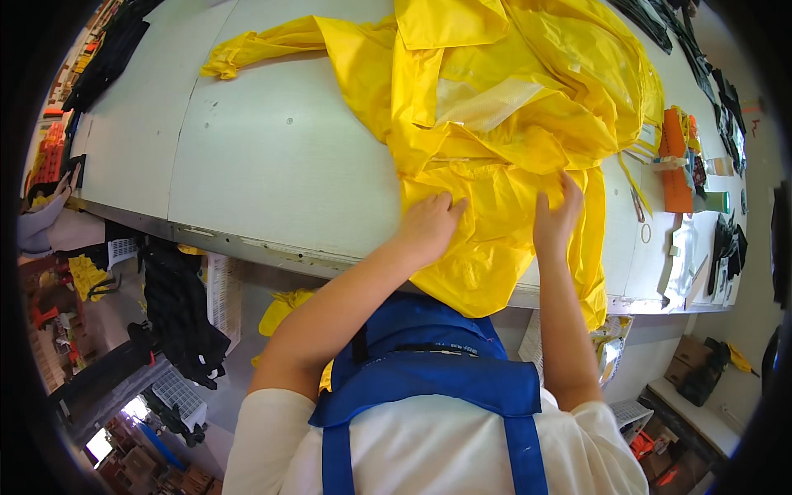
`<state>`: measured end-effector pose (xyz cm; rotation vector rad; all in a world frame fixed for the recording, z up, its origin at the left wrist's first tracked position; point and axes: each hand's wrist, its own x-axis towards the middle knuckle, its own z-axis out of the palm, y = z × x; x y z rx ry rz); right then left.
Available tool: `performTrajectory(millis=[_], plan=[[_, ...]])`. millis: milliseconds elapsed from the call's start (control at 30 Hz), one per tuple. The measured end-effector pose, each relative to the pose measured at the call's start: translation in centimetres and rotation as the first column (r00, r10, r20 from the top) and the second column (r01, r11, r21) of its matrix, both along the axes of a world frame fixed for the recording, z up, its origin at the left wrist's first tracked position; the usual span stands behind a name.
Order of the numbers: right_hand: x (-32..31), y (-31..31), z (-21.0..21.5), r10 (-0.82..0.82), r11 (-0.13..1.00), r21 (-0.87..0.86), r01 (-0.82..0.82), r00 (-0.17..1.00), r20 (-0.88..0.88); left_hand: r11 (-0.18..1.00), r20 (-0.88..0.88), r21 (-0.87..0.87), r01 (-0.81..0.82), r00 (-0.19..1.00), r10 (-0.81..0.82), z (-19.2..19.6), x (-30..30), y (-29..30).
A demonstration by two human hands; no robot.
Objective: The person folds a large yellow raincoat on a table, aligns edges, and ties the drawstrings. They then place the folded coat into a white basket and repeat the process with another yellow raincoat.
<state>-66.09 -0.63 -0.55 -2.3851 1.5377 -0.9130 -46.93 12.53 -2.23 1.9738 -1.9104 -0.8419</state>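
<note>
Blue apron [429, 384] and white shirt [437, 445] front a yellow garment [507, 198] heaped across a white table [272, 181]. The left hand [431, 227] pinches the garment's near portion; the right hand [556, 216] lies over it, fingers parted. Light, even tension should keep slick-looking fabric from puckering. Left of the garment, lower down, stands a white crate [223, 289], contents too indistinct to name.

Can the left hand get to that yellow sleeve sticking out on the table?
Probably yes, with a stretch: between the left hand and the sleeve, I see just flat table and soft yellow cloth.
</note>
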Motion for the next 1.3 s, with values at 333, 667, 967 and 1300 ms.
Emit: performTrajectory(millis=[333,667,967,1300], plan=[[-1.3,2.7,3.2,0.177,0.564,0.595,-0.573,0.787,0.591,0.979,0.158,-0.102,0.178,0.974,-0.161,1.3,0.9,1.2],[3.3,3.9,0.6,0.854,0.521,0.487,-0.701,0.434,-0.288,0.891,-0.338,-0.367,-0.266,0.931,0.139,-0.7,3.7,1.9],[-5.0,5.4,2.9,0.822,0.566,0.471,-0.677,0.422,-0.382,0.939,0.274,-0.247,0.24,0.947,-0.17,-1.6,1.1,4.4],[1.5,5.2,-2.2,0.313,0.667,0.698,-0.259,0.948,0.052,0.914,-0.772,0.111,-0.39,0.545,0.326,0.1,5.6,2.8]])
